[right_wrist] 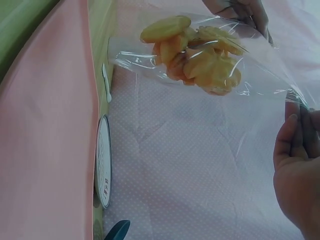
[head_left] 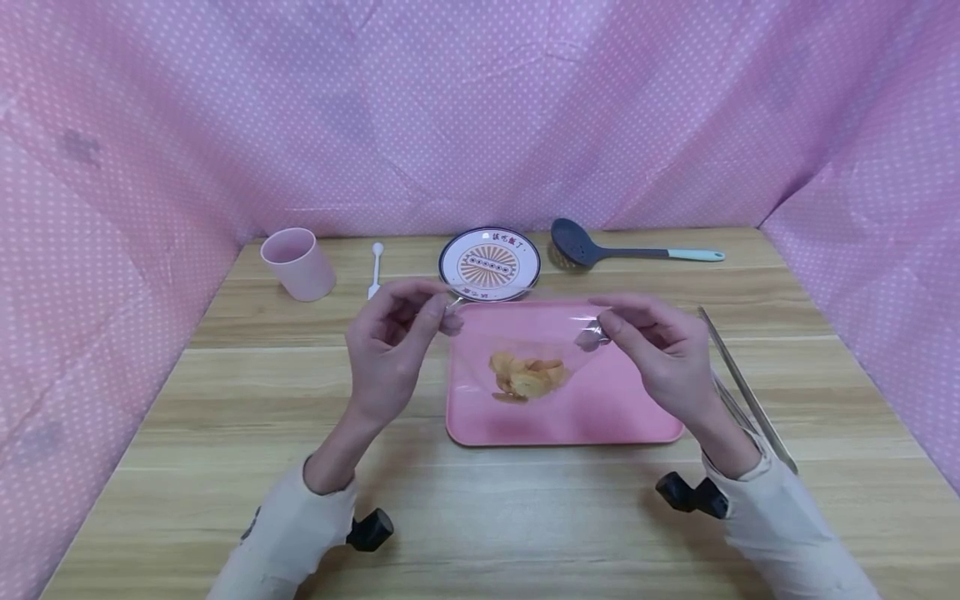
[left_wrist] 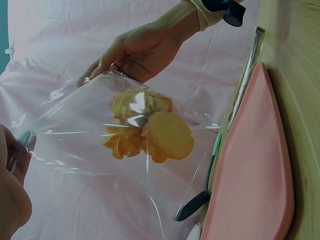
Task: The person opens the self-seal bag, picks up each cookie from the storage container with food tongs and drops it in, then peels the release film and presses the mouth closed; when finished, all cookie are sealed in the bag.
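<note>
A clear plastic bag (left_wrist: 65, 135) with several golden cookies (head_left: 527, 377) in its lower part is stretched between both hands. My left hand (head_left: 393, 350) pinches one upper corner of the bag between thumb and fingers. The opposite upper corner is pinched by my right hand (head_left: 660, 350). In the head view the bag hangs over a pink tray (head_left: 622, 417). Piled together, the cookies (right_wrist: 212, 65) show through the film in the right wrist view; some are round and flat, others ridged.
Behind the tray stands a white plate (head_left: 489, 263) with a blue rim. A pink cup (head_left: 298, 265) and small white spoon (head_left: 377, 265) are at the back left. At the back right lies a dark slotted ladle (head_left: 577, 244). Metal tongs (head_left: 750, 392) rest right of the tray.
</note>
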`<state>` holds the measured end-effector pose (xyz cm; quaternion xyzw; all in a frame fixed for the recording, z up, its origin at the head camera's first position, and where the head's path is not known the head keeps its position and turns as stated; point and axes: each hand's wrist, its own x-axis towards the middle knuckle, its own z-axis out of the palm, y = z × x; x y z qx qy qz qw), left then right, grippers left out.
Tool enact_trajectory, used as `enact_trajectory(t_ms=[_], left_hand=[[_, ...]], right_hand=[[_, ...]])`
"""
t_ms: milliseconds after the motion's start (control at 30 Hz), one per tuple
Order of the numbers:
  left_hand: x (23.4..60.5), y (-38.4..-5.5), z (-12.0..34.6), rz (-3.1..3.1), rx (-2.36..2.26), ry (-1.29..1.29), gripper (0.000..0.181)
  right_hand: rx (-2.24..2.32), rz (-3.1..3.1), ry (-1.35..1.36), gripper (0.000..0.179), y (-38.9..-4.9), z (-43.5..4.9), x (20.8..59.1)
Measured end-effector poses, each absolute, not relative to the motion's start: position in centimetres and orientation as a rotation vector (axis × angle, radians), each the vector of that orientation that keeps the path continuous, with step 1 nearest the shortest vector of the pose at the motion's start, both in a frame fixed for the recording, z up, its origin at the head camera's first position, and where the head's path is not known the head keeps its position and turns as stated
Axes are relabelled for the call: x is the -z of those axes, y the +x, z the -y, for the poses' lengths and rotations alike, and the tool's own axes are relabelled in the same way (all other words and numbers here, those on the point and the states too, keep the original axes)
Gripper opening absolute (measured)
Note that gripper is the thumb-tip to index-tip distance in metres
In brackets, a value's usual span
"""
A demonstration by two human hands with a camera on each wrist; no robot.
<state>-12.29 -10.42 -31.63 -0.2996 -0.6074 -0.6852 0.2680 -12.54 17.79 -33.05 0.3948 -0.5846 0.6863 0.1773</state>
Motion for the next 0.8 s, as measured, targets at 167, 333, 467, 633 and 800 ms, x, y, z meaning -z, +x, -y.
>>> enact_trajectory(t_ms=[167, 333, 467, 633, 800], left_hand=[[31.36, -12.3, 10.49, 1.617, 1.904, -0.794, 0.013], [30.99, -12.13, 10.6, 1.646, 1.904, -0.753, 0.014], [30.84, -11.96, 10.66, 1.648, 1.922, -0.739, 0.015], [30.85, -11.87, 10.75, 1.637, 1.91, -0.746, 0.017], [30.75, -11.87, 10.66, 1.599, 1.937, -0.761, 0.022]], right_hand=[[-1.959, 1.622, 1.141, 0.017, -12.45, -17.75, 33.0], [-1.978, 1.585, 1.205, 0.016, -12.44, -17.65, 32.96], [-1.974, 1.576, 1.233, 0.029, -12.43, -17.67, 32.98], [-1.935, 1.591, 1.247, 0.019, -12.37, -17.77, 32.97], [-1.927, 1.603, 1.264, 0.013, -12.28, -17.73, 32.81]])
